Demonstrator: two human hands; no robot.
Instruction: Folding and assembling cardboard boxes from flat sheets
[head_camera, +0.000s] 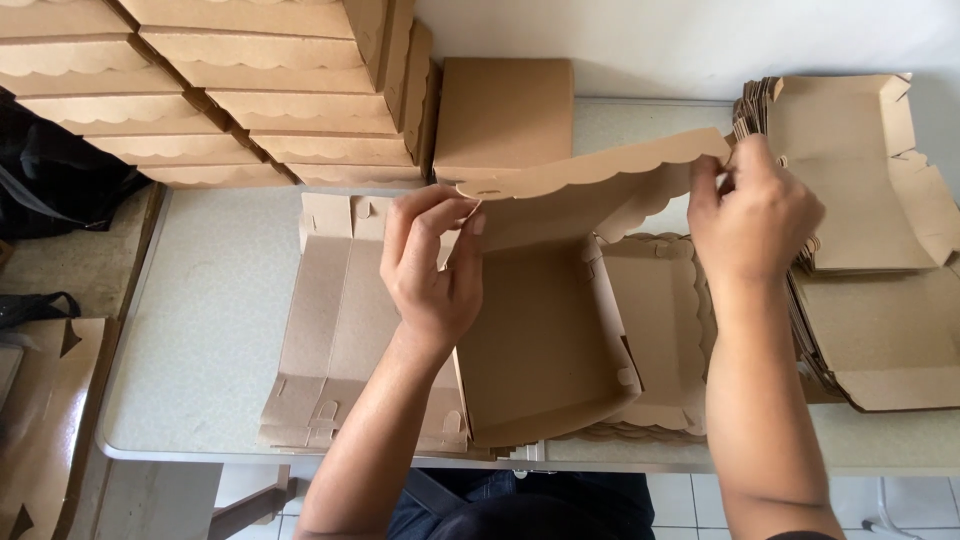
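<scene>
A brown cardboard box (545, 340) stands half-folded in the middle of the pale table (215, 330), its scalloped lid flap (590, 165) raised at the far side. My left hand (432, 265) pinches the left end of that flap and the box's left wall. Over at the flap's right corner, my right hand (752, 210) grips it with fingers closed. Under and beside the box lie flat, unfolded box blanks (330, 330).
Finished closed boxes (250, 90) are stacked in rows at the far left, with one more closed box (503, 110) behind the flap. A pile of flat blanks (870, 250) fills the right side. A dark bag (50, 180) sits off the table's left.
</scene>
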